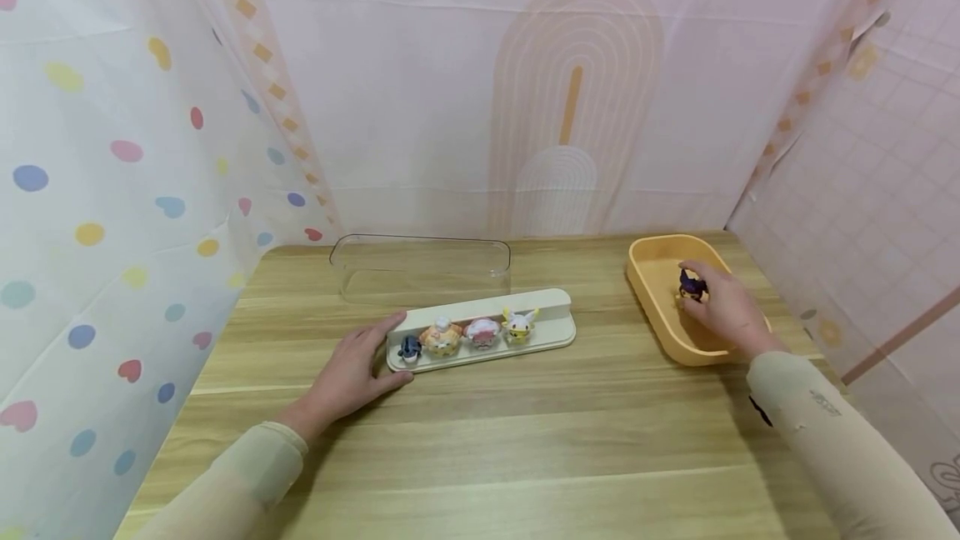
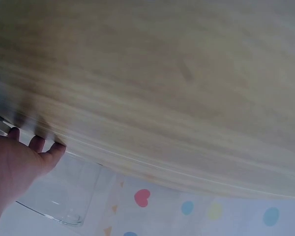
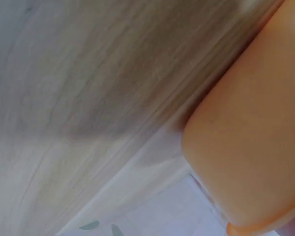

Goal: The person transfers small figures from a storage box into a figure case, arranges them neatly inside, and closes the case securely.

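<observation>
While dotted cloth (image 1: 82,215) hangs in light creases at the left, the left hand (image 1: 352,367) holds the end of a smooth cream tray (image 1: 555,330) on the wood-grained bench (image 1: 480,457), its grip parted to the tray's width, thumb at the near edge, fingers at the far. Behind rests a clear cover (image 1: 420,269), glossy and round-cornered. Along the tray sit four small, rounded figures: dark blue (image 1: 409,349), ruffled orange (image 1: 442,338), pink-and-white (image 1: 482,332), then long-eared white and yellow (image 1: 518,326). Farther right stands a smooth orange bin (image 1: 663,273) with curved corners. Over it, the right hand (image 1: 729,311) has its grip nearly closed, thumb and fingers pinching a purple figure (image 1: 691,286); whether that touches the bin's floor, I cannot tell.
</observation>
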The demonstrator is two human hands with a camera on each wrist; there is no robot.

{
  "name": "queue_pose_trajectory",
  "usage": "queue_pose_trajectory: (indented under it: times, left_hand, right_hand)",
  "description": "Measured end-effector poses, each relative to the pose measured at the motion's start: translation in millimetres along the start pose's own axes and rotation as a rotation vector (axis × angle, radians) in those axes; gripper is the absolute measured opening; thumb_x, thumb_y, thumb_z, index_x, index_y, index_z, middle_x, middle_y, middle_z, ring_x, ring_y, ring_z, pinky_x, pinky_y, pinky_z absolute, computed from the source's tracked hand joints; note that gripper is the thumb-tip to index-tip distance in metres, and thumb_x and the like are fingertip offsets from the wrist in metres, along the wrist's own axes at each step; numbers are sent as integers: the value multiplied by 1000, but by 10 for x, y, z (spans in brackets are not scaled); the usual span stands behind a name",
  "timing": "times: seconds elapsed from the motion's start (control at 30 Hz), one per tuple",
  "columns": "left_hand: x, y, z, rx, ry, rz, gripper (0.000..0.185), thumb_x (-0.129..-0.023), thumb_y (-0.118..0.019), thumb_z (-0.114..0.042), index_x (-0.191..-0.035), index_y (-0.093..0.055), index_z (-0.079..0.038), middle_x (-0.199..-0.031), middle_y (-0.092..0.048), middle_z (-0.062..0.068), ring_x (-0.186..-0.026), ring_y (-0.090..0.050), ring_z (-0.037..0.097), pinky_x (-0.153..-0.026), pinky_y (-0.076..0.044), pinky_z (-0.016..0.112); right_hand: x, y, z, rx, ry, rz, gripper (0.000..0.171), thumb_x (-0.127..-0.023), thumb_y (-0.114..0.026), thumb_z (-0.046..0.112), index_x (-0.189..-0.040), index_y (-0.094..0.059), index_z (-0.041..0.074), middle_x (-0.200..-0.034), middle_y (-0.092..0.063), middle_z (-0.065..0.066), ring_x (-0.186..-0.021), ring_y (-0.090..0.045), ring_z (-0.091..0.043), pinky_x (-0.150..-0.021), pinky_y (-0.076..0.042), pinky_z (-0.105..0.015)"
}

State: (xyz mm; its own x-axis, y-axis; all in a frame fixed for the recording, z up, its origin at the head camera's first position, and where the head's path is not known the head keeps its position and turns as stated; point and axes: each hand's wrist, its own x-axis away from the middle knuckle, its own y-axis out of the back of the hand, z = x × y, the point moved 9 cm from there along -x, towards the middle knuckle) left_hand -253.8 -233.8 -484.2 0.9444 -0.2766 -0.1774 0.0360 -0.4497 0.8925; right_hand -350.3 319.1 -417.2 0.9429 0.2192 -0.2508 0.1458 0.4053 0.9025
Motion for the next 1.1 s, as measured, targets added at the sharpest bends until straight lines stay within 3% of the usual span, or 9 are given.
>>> queue_pose_trajectory:
  times: [0.13, 0.27, 0.4, 0.63, 0.87, 0.97, 1.1]
  left_hand:
    - [-1, -1, -1, 2, 3, 5, 100, -90, -86, -45, -170, -29, -29, -156, -59, 19, -143, -52, 51, -117, -40, 72]
    - [3, 8, 5, 2, 3, 1, 100, -90, -86, -45, -170, -29, -29, -156, -58, 19, -143, -51, 51, -117, -40, 72]
    - [8, 12, 16, -2, 2, -4, 100, -90, -86, -45, -170, -29, -29, -156, -58, 19, -142, -52, 51, -117, -40, 72]
    - [9, 7, 5, -4, -10, -8, 100, -90, -86, -46, -170, -30, -28, -156, -59, 19, -142, -52, 51, -117, -41, 72]
    - [11, 4, -24, 2, -10, -6, 99, -90, -87, -44, -170, -30, -27, -155, -60, 19, -142, -53, 50, -117, -41, 71]
    - [12, 0, -25, 2, -14, -9, 100, -90, -87, -44, -170, -30, -27, -155, -60, 19, -142, -53, 50, -117, -41, 71]
    - [9, -5, -8, -3, -18, -14, 101, -89, -87, -45, -170, -30, -27, -156, -59, 18, -141, -53, 50, -118, -41, 71]
  right_hand:
    - [-12, 156, 63, -55, 0, -76, 62, -92, -79, 12, -148, -55, 7, -124, -68, -41, -104, -68, -55, -83, -55, -67]
    - [-48, 357, 309, -87, 52, -183, 60, -89, -84, 15, -144, -60, 6, -114, -74, -35, -88, -72, -46, -66, -55, -49]
    - [-104, 402, 727, -138, 168, -222, 54, -86, -87, 11, -136, -66, 6, -115, -77, -28, -90, -73, -40, -70, -56, -43]
    - [-72, 48, 1527, -133, 442, -212, 55, -80, -91, 5, -130, -68, 4, -108, -79, -18, -89, -74, -32, -71, -61, -45]
    - [-2, -383, 2009, -122, 610, -126, 54, -82, -93, 10, -130, -69, 6, -120, -79, -15, -104, -77, -34, -91, -65, -50]
    - [17, -526, 2065, -111, 615, -82, 54, -84, -92, 12, -132, -67, 7, -122, -78, -16, -106, -78, -33, -92, -65, -47]
    - [17, -671, 2061, -81, 552, -13, 55, -87, -90, 13, -136, -65, 11, -125, -75, -15, -111, -75, -35, -95, -64, -49]
